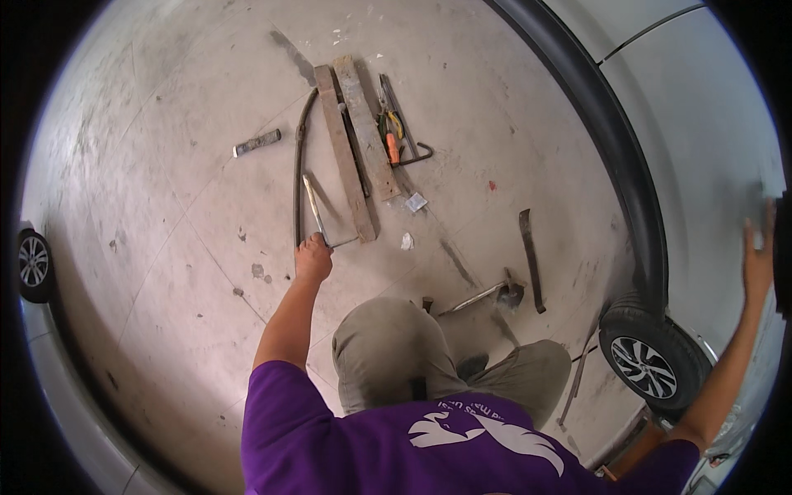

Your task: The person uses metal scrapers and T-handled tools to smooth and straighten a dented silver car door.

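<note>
My left hand (313,257) reaches down to the floor, its fingers closed on the end of a slim hammer-like tool (312,198) with a pale handle. A thin metal piece sticks out on the right of those fingers. My hand hides the part between. Far to the right, my right hand (756,262) is raised against the car's pale side panel (709,107), fingers spread, holding nothing that I can see. Two wooden beams (345,157) lie just beyond my left hand, next to a long curved dark bar (299,173).
Pliers with yellow-and-black handles (394,124), an orange-handled tool (392,148) and a hooked metal rod (422,152) lie beside the beams. Nearer are a flat dark bar (531,260) and another hammer (478,299). A car wheel (648,363) stands at right; another wheel (35,264) is far left.
</note>
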Available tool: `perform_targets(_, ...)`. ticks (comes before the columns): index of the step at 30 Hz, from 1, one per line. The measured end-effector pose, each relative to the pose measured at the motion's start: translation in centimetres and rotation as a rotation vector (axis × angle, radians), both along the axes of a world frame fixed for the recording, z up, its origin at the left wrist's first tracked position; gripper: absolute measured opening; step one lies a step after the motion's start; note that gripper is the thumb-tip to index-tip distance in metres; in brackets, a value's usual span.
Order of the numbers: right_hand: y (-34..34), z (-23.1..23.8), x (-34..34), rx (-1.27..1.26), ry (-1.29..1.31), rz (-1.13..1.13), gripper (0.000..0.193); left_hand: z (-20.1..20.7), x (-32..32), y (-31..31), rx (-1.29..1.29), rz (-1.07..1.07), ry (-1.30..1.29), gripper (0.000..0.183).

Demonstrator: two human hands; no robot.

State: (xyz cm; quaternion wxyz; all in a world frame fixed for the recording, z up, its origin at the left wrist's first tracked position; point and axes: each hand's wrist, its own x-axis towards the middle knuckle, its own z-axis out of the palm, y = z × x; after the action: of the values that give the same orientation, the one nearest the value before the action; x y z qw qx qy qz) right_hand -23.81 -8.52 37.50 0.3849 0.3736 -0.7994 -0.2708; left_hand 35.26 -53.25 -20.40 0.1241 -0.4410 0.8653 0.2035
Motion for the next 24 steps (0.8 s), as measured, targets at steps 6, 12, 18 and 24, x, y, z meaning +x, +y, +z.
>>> perform_targets(6,-12.6,-22.1,17.8,-0.05,-0.884,0.158,0.072,9.5,1.3,0.0,0.46,0.082,0.229,0.035)
perform_targets(12,-20.4,-31.3,30.0,0.057,-1.342,0.381,0.074,20.2,-3.5,1.3,1.157,-0.08,0.443,0.043)
perform_targets(18,-17.3,-31.3,28.9,-0.114,-1.565,0.359,0.039,26.0,-14.1,5.8,1.389,-0.38,0.464,0.045)
perform_targets(24,-1.2,-27.1,28.4,-0.415,-1.535,-0.469,0.026,15.5,-15.3,8.4,0.516,-0.793,0.355,0.047)
